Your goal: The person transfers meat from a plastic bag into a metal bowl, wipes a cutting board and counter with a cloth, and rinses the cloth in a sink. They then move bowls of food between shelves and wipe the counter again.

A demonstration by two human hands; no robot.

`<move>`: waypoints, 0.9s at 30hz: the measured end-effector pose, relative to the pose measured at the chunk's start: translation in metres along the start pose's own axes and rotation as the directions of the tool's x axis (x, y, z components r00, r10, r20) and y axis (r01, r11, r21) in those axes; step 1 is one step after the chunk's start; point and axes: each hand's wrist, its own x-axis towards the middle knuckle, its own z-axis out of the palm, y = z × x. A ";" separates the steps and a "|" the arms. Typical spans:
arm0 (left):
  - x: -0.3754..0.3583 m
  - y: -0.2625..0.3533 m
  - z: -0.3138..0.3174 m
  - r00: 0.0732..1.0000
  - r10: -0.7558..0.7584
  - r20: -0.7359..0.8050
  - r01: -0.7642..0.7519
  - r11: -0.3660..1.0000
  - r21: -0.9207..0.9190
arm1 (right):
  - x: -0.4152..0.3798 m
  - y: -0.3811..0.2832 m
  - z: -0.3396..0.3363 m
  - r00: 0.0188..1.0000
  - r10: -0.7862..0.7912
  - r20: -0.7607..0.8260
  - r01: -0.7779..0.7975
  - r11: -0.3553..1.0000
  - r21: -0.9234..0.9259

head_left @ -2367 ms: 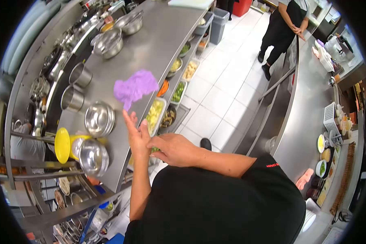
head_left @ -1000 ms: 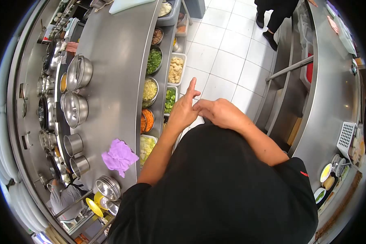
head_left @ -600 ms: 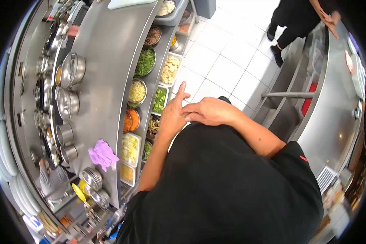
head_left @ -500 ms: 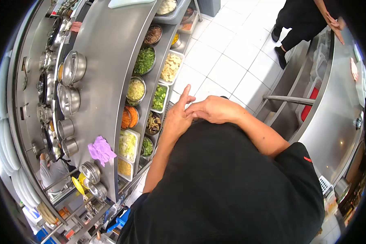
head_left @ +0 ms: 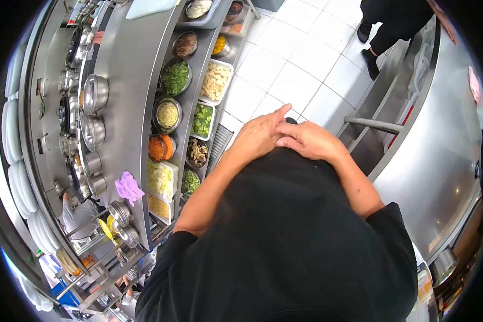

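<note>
My left hand (head_left: 259, 135) is in front of my black shirt (head_left: 300, 225), with its index finger stretched out and its other fingers partly hidden. Coming from the other side, my right hand (head_left: 309, 141) has its fingers closed around finger ends of my left hand. No tool or food shows in either hand. Left of them, shelves hold a bowl of sliced mushrooms (head_left: 197, 153), a tray of green vegetables (head_left: 203, 121) and a bowl of orange shreds (head_left: 161, 148).
A steel counter (head_left: 126, 107) on the left bears metal pots (head_left: 93, 132) and a purple cloth (head_left: 129, 188). Another steel counter (head_left: 434, 161) runs along the right. A person in black (head_left: 394, 24) stands at the upper right, on the white tiled floor (head_left: 295, 80).
The view has shifted, and the food shelves sit farther left. My hands, still touching, appear farther right. My right fingers now close more over my left fingers. The other person's hand is lower.
</note>
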 end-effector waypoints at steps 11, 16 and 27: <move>-0.005 0.029 0.003 0.993 -0.115 -0.012 0.115 0.992 -0.056 | -0.012 -0.019 -0.022 0.994 0.006 0.107 0.012 0.985 -0.169; -0.014 0.038 0.005 0.959 -0.280 -0.035 0.278 0.959 -0.047 | -0.008 -0.014 -0.025 0.984 -0.057 0.169 0.075 0.992 -0.105; -0.009 0.029 0.013 0.954 -0.274 -0.121 0.286 0.953 0.097 | -0.004 -0.022 -0.021 0.983 0.061 0.174 -0.038 0.990 -0.133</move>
